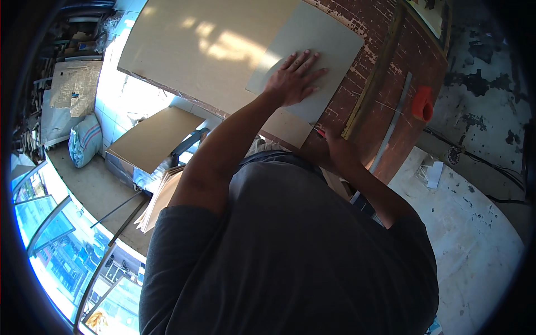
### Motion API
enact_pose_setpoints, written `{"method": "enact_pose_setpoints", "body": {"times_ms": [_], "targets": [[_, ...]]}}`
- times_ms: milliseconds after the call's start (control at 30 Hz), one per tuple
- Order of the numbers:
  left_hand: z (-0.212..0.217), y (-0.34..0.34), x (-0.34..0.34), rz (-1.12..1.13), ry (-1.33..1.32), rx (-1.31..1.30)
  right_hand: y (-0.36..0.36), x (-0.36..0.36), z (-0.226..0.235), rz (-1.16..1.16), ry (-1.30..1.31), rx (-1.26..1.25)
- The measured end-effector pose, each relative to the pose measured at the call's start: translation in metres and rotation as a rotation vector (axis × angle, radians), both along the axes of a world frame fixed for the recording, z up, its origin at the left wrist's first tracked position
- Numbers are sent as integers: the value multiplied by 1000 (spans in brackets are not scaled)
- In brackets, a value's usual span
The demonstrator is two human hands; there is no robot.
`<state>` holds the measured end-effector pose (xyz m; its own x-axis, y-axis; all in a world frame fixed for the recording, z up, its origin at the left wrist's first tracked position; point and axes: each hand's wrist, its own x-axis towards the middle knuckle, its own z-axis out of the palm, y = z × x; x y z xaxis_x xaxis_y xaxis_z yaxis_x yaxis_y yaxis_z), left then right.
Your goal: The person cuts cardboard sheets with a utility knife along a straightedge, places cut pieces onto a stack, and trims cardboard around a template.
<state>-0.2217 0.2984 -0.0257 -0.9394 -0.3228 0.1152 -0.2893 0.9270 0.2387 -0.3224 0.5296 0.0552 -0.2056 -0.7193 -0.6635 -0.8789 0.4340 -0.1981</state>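
My left hand point(296, 79) lies flat with its fingers spread on a grey sheet of board point(335, 42). That sheet rests over a larger tan board point(167, 50), which takes up much of the worktable. Close to my body, my right hand point(338, 146) is closed around a slim red tool point(321, 133) with a thin tip. The tip is at the near corner of the grey sheet; whether it touches cannot be made out. Most of the tool is hidden in my fingers.
On the worn brown tabletop point(413, 61) lie a yellowish straight strip point(365, 97), a grey metal strip point(393, 120) and an orange-red ring-shaped roll point(423, 104). A tan board point(156, 137) and stacked sheets point(159, 201) stand to the left. A peeling wall point(486, 72) bounds the right.
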Motion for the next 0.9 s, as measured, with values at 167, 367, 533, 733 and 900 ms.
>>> {"method": "enact_pose_setpoints", "body": {"times_ms": [167,367,533,733,900], "targets": [[0,-1,0,-4,5,-2,-13,2,4,13,25,89],[1,-4,-1,-16,-12,-34,-22,-6,8,78,-21,41],[1,-4,-1,-21,-4,-13,-11,-17,10,95,-97,-18],[2,-2,0,-22,-13,-17,-10,-18,16,93,-97,42],[3,-4,-1,-33,-4,-19,0,-25,8,108,-27,17]]}}
